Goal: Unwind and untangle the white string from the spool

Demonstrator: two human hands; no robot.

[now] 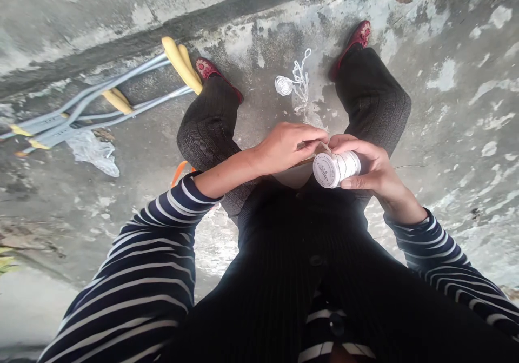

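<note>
My right hand [375,171] is closed round a white spool [343,165] with a printed round label on its end. Thin dark thread runs across the side of the spool. My left hand [287,144] is in front of my lap, its thumb and fingertips pinched together at the spool's upper left. A thin pale strand [324,146] shows at those fingertips. Both hands meet closely there, and the fingertips partly hide the strand. A fine dark thread [409,166] stretches out to the right of my right hand.
A ball of white cord [284,85] lies on the concrete floor between my feet, beside a loose tangle of cord [300,79]. Grey crutches [133,73] with yellow pads lie at the left, near a crumpled clear plastic bag [93,152]. A raised concrete ledge [243,14] runs beyond my feet.
</note>
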